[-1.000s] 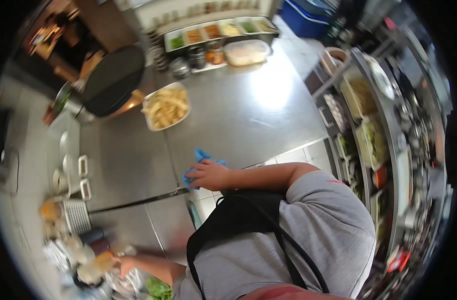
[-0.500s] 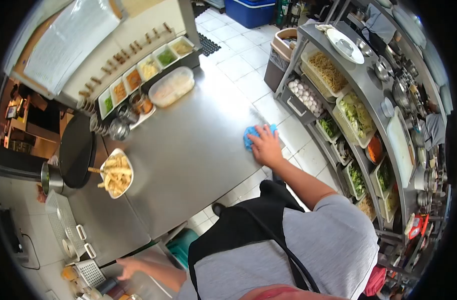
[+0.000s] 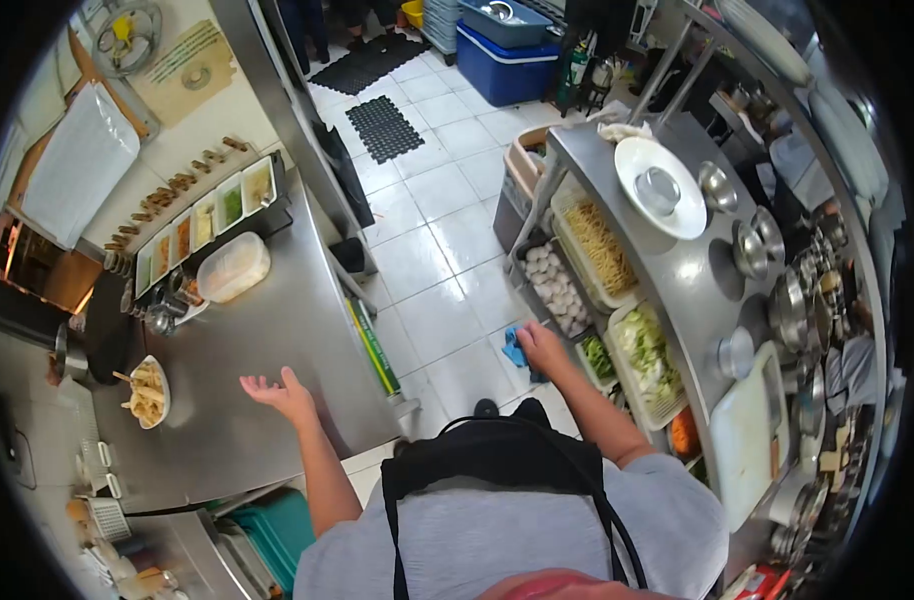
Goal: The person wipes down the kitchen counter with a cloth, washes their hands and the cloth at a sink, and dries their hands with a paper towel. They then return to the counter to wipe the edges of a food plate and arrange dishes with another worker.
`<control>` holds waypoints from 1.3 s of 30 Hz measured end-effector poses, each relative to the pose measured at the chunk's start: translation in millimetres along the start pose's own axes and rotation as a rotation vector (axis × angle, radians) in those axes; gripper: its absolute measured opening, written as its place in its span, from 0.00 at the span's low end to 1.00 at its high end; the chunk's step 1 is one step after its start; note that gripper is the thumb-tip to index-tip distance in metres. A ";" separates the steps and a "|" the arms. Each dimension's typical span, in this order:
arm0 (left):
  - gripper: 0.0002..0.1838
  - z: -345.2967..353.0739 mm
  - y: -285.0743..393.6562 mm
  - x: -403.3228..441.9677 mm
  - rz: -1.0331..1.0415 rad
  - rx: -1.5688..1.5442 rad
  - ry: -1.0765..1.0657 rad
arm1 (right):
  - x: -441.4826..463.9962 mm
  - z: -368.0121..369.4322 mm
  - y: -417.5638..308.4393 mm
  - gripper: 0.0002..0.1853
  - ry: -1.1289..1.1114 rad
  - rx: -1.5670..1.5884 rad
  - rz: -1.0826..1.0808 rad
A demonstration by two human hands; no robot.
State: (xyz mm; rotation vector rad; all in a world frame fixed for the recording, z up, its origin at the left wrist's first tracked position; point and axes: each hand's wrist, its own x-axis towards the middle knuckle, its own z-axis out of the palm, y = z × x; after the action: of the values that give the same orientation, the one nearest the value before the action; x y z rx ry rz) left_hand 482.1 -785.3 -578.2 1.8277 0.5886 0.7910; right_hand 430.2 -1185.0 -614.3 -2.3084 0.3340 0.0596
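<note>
Closed around a crumpled blue cloth (image 3: 515,347), my right hand (image 3: 543,350) is in the air over the tiled floor, beside the shelf unit with the eggs. The cloth hangs out on the left side of the fist. My left hand (image 3: 283,395) is held palm up with fingers apart and nothing in it, above the steel table (image 3: 267,330). A white bowl of pale yellow cut pieces (image 3: 149,393) stands on that table, to the left of my left hand.
A lidded plastic container (image 3: 234,267) and a row of ingredient trays (image 3: 205,223) are at the table's back. On the right, shelves hold eggs (image 3: 557,290), noodles (image 3: 599,248) and lettuce (image 3: 645,350). A white cutting board (image 3: 747,440) lies on the right counter. People's legs (image 3: 305,25) show far ahead.
The view has turned right. My right hand has left the tabletop with the blue cloth and is now over the floor. My left hand has come up from the lower left and turned palm up.
</note>
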 end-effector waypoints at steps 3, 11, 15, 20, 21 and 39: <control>0.38 26.0 -5.7 -7.0 0.232 0.198 -0.069 | 10.7 -2.8 56.0 0.20 -0.010 0.023 0.080; 0.36 34.6 7.8 -4.5 0.303 0.479 -0.164 | 82.1 -1.9 -2.7 0.12 -0.335 0.398 0.175; 0.36 35.4 12.2 -2.8 0.242 0.562 -0.173 | 167.5 30.1 -46.0 0.11 -0.469 0.689 0.180; 0.36 34.1 9.7 -0.8 0.278 0.548 -0.141 | 241.0 78.8 -160.4 0.12 -0.573 0.957 0.180; 0.35 34.9 9.3 0.3 0.233 0.576 -0.149 | 254.9 98.8 -168.9 0.15 -0.618 0.913 0.178; 0.33 31.3 14.4 -14.4 0.079 0.716 0.375 | 359.2 254.0 -262.3 0.22 -0.396 0.065 -1.031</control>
State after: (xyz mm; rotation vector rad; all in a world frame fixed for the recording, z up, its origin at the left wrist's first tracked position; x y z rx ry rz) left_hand 496.4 -819.8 -576.8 2.3707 1.1581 1.0785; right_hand 859.7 -909.0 -656.0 -2.0798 -1.0289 -0.0145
